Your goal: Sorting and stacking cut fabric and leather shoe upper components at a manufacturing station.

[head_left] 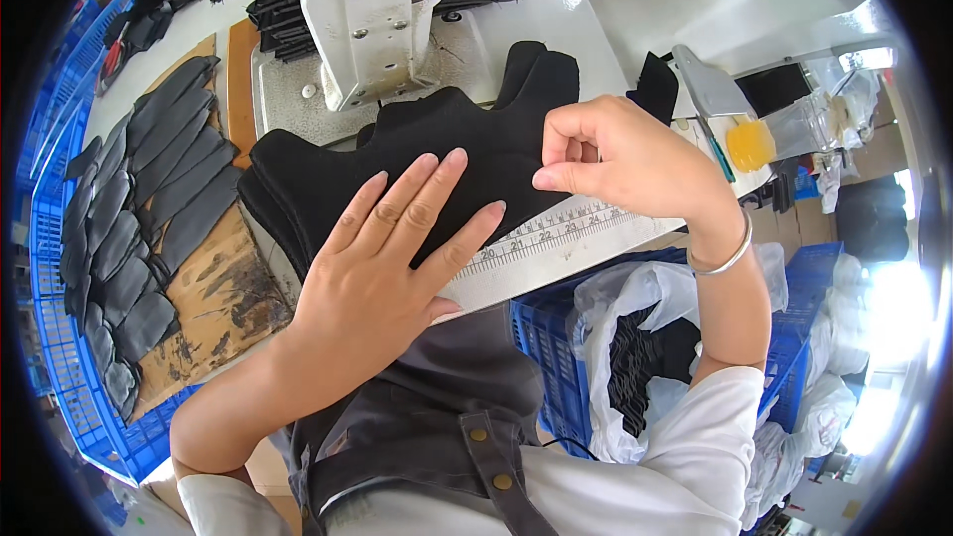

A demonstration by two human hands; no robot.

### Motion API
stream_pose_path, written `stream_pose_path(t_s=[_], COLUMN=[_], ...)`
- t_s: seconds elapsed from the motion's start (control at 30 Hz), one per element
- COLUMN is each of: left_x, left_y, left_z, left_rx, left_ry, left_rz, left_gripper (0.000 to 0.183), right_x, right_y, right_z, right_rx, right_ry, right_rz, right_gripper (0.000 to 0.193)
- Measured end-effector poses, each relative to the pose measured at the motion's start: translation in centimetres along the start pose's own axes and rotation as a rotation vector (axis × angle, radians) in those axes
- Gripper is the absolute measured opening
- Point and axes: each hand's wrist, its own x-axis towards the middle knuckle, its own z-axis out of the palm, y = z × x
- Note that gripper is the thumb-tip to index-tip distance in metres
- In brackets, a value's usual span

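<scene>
Worktable [568, 257], 1 ruler [544, 236], 2 hands [372, 268] [645, 159] at black fabric [486, 154].

Two grips [375, 268] [635, 161], one bangle [733, 258]

Blue crate [50, 308] is standing left of the white worktable [556, 254], another blue crate [551, 372] is sitting by its near edge. Tan floor [790, 226] is showing past the worktable's right end; white glare [898, 313] is flaring farther right, source blown out.
</scene>
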Motion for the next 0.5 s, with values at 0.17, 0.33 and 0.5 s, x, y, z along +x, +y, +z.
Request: stream_pose_path(t_s=[0.17,0.33,0.5], left_x=[0.0,-0.2,-0.2], left_y=[0.0,0.1,-0.2], left_z=[0.1,-0.2,-0.2], left_rx=[-0.004,-0.044,-0.115], left_ry=[-0.002,-0.011,0.021], left_rz=[-0.001,-0.014,0.016], left_gripper=[0.085,0.084,0.087], right_x=[-0.4,-1.8,-3.0], right_y=[0.1,-1.7,-1.0], right_z=[0.8,2.1,5.1], right_rx=[0.010,-0.542,-0.675], right_ry=[0.096,0.420,0.386], right_rz=[-0.025,-0.024,-0.423], right_gripper=[0.022,0.030,0.062])
